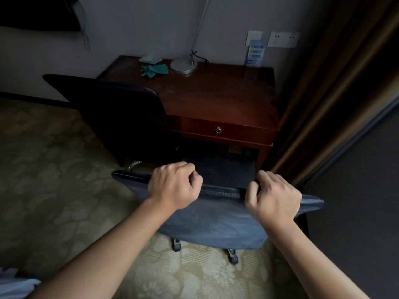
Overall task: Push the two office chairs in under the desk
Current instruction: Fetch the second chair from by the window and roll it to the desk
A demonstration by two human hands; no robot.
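A dark wooden desk [216, 93] with a drawer stands against the wall. Right in front of me is a blue-grey office chair [216, 225], its back towards me and its seat reaching the desk's front edge. My left hand [174, 186] and my right hand [274, 197] both grip the top edge of its backrest, fingers curled over it. A second office chair [121, 117], black, stands to the left with its back against the desk's left front corner.
On the desk stand a lamp base [183, 65], teal cloths [154, 70] and a blue leaflet stand [254, 53]. A brown curtain [334, 93] hangs close on the right. Patterned carpet [54, 180] covers the floor to the left.
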